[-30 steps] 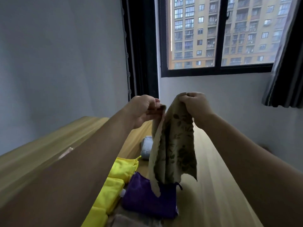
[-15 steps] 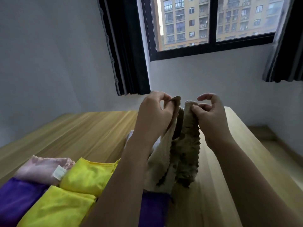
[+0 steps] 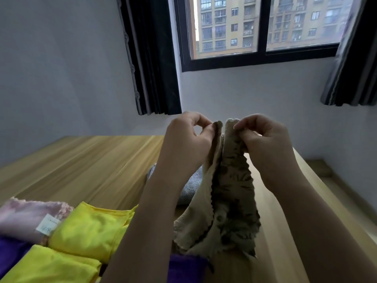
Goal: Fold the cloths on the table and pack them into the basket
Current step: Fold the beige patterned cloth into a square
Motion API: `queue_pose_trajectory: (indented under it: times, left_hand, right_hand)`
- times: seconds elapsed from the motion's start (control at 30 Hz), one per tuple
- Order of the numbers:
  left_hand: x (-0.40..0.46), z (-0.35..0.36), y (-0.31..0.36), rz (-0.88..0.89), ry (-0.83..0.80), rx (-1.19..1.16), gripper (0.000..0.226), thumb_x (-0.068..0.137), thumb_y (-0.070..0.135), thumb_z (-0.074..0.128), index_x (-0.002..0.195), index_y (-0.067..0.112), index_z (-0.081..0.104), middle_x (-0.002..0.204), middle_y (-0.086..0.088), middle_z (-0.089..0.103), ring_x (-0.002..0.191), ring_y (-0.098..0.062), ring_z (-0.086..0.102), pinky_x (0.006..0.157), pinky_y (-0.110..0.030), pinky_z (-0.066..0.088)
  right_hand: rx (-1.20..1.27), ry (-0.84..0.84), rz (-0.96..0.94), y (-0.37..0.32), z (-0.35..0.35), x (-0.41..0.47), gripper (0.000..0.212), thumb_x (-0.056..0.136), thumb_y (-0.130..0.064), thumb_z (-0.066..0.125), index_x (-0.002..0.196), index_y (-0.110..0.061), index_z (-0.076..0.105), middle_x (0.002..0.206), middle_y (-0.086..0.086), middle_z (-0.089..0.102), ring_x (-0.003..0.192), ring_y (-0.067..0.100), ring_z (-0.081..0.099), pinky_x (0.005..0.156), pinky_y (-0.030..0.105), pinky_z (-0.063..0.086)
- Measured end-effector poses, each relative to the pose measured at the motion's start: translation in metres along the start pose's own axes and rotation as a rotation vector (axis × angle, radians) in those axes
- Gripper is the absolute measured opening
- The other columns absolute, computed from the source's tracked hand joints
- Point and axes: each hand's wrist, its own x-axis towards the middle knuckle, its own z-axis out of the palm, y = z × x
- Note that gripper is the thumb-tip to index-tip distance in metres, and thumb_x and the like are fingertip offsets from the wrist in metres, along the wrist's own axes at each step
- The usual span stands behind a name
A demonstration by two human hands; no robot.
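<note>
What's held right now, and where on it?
Both hands, left and right, pinch the beige floral-print cloth at its top edge.

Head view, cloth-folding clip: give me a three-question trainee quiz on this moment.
1. True or false: both hands pinch the beige cloth at its top edge.
2. Which cloth lies on the table just behind the left hand's forearm? A) grey B) red C) white
3. Fill in: the tagged pink cloth lies beside a ___ cloth.

Key: 1 true, left hand and right hand alike; 2 A, the grey cloth; 3 yellow.
</note>
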Motion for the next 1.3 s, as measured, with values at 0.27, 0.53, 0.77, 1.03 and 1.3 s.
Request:
queue_pose_trajectory:
  times: [0.27, 0.53, 0.77, 1.03, 1.3]
  left_hand:
    - [0.0, -0.002, -0.002, -0.035, 0.033, -0.016, 0.015, 0.085, 0.034, 0.072, 0.074, 0.026, 0.065, 0.079, -0.004, 0.072, 0.071, -0.015, 0.062, 0.054, -0.01, 0.047]
    - [0.001, -0.005, 0.0, -0.042, 0.064, -0.03, 0.012, 0.085, 0.034, 0.073, 0.076, 0.028, 0.066, 0.08, 0.003, 0.072, 0.076, -0.016, 0.067, 0.058, -0.003, 0.043]
    - [0.003, -0.005, -0.004, -0.052, 0.077, 0.004, 0.014, 0.084, 0.036, 0.072, 0.078, 0.024, 0.068, 0.075, 0.0, 0.07, 0.072, -0.018, 0.067, 0.068, -0.027, 0.057]
    - [0.002, -0.007, -0.008, 0.022, -0.103, 0.069, 0.008, 0.088, 0.03, 0.061, 0.081, 0.035, 0.062, 0.083, 0.02, 0.066, 0.071, -0.004, 0.058, 0.099, -0.051, 0.044]
    - [-0.003, -0.005, -0.007, 0.038, -0.335, 0.254, 0.017, 0.083, 0.025, 0.053, 0.069, 0.033, 0.057, 0.097, 0.021, 0.058, 0.108, -0.015, 0.042, 0.109, -0.05, 0.023]
  right_hand:
    - [-0.079, -0.059, 0.009, -0.011, 0.001, -0.005, 0.009, 0.087, -0.019, 0.064, 0.089, -0.018, 0.072, 0.087, -0.002, 0.072, 0.082, 0.017, 0.069, 0.08, 0.037, 0.059]
    - [-0.193, -0.207, -0.001, -0.013, 0.006, -0.012, 0.019, 0.081, -0.03, 0.071, 0.097, -0.02, 0.069, 0.089, -0.007, 0.071, 0.082, 0.011, 0.07, 0.075, 0.027, 0.058]
    - [-0.297, -0.191, -0.057, -0.01, 0.01, -0.012, 0.017, 0.078, -0.037, 0.072, 0.091, -0.028, 0.066, 0.094, -0.009, 0.069, 0.082, 0.006, 0.068, 0.074, 0.023, 0.058]
    - [-0.147, -0.07, -0.055, -0.007, 0.004, -0.007, 0.011, 0.082, -0.015, 0.069, 0.075, -0.024, 0.066, 0.086, -0.006, 0.071, 0.078, 0.01, 0.069, 0.071, 0.026, 0.057]
    - [-0.075, -0.035, -0.082, -0.006, -0.009, -0.002, 0.003, 0.07, -0.019, 0.062, 0.071, -0.02, 0.058, 0.069, -0.002, 0.058, 0.062, 0.008, 0.058, 0.056, 0.02, 0.046]
